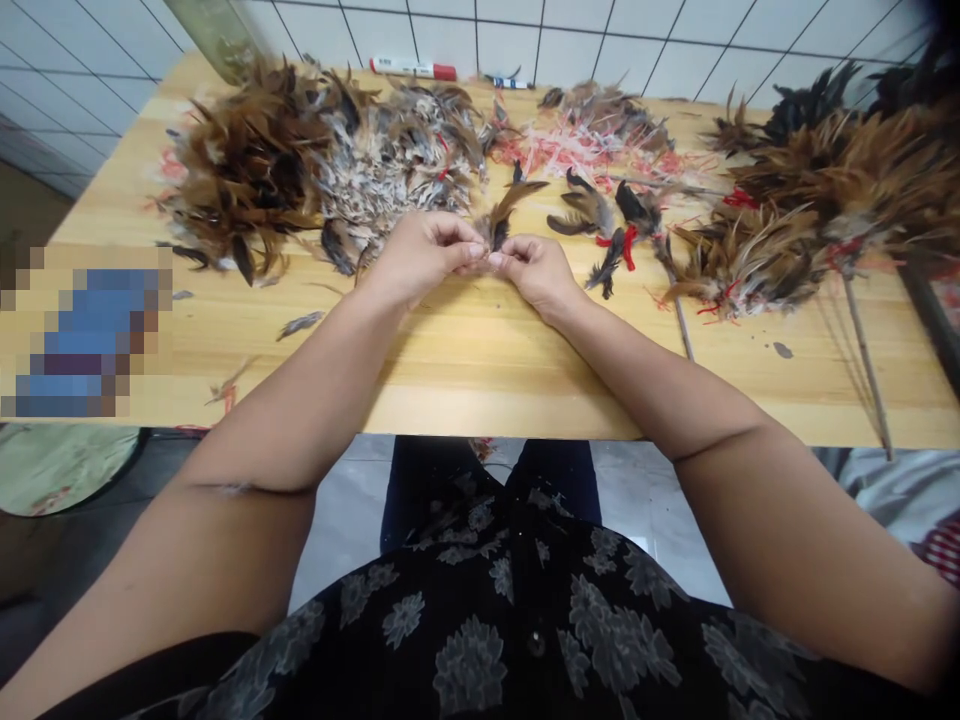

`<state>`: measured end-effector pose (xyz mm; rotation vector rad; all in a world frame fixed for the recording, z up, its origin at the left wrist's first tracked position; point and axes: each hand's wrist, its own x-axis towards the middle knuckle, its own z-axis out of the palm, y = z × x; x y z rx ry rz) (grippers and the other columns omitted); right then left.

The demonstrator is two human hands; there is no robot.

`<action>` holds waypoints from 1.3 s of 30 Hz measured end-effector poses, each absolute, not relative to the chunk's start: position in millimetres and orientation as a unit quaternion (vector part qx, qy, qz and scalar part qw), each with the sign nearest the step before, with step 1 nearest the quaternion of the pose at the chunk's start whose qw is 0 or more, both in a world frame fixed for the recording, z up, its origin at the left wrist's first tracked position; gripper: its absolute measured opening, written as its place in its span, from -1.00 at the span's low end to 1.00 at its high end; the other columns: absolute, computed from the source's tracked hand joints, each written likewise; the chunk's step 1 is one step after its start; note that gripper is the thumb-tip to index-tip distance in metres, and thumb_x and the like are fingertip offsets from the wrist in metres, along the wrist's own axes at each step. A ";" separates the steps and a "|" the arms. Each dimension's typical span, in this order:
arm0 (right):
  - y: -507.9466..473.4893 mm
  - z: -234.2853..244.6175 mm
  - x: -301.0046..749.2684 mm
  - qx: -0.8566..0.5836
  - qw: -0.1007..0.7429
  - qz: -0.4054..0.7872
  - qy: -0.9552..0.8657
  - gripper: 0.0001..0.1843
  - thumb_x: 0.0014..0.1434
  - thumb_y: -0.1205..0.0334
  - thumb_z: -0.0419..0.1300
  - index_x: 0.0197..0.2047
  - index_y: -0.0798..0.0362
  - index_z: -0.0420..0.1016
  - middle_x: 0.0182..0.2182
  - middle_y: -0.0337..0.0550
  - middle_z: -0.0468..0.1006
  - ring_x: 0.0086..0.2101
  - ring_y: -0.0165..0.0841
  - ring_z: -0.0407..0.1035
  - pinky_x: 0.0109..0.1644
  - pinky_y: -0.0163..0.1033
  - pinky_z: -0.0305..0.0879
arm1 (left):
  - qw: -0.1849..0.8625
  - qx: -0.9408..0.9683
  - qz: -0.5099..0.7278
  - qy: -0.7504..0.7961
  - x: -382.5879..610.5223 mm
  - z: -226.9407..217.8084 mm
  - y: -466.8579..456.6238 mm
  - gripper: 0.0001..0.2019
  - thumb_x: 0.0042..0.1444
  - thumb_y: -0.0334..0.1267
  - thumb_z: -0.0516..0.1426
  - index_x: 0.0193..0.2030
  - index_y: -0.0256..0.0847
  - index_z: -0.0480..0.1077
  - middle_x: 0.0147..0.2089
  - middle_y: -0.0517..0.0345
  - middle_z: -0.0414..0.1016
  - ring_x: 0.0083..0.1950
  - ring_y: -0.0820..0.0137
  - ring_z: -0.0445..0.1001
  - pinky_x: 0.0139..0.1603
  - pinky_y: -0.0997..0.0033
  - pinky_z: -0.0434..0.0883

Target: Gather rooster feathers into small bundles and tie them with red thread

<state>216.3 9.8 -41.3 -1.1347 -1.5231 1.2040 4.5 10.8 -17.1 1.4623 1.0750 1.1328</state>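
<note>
Over the middle of the wooden table (480,385), my left hand (427,255) and my right hand (536,270) meet fingertip to fingertip. Both pinch the base of a small bunch of brown and black feathers (504,215), whose tips point up and away from me. Any thread at the base is too small to make out. Just beyond my left hand spreads a heap of grey and white feathers (390,170). To the right of my right hand lie small dark feather bunches (592,210), some with red ties (629,248).
A brown feather pile (247,180) lies at the left. Feather dusters (847,190) with thin sticks (870,360) fill the right side. Pink and white strands (562,150) lie at the back, near a red-capped marker (412,68) by the tiled wall (510,35). A blurred-out patch covers the left edge.
</note>
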 end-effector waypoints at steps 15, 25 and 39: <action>4.2 -41.1 223.6 -0.439 0.444 0.478 -0.618 -0.19 0.41 -0.45 0.70 -0.32 -0.08 0.33 -0.39 -0.33 0.30 -0.24 -0.35 0.21 -0.10 -0.19 0.19 | 0.440 0.565 0.449 0.535 9.3 -14.2 11.4 -0.70 0.28 -0.68 0.43 -0.07 -0.16 0.68 -0.13 0.15 0.66 -0.09 0.23 0.65 0.18 0.11 0.68; -6.9 -41.9 219.1 -0.412 0.439 0.480 -0.637 -0.14 0.37 -0.59 0.66 -0.31 -0.10 0.32 -0.42 -0.36 0.25 -0.27 -0.36 0.16 -0.12 -0.18 0.13 | 0.452 0.549 0.502 0.492 24.8 -32.0 17.2 -0.60 0.24 -0.77 0.46 -0.26 -0.16 0.55 -0.32 0.29 0.52 -0.25 0.33 0.63 -0.11 0.40 0.57; 7.3 -44.7 222.7 -0.480 0.442 0.454 -0.607 -0.15 0.36 -0.45 0.74 -0.36 -0.11 0.29 -0.46 -0.40 0.19 -0.33 -0.40 0.09 -0.16 -0.17 0.08 | 0.507 0.484 0.532 0.476 18.9 -11.4 1.3 -0.65 0.51 -0.48 0.62 -0.14 -0.12 0.59 -0.29 0.23 0.63 -0.13 0.29 0.76 -0.06 0.36 0.69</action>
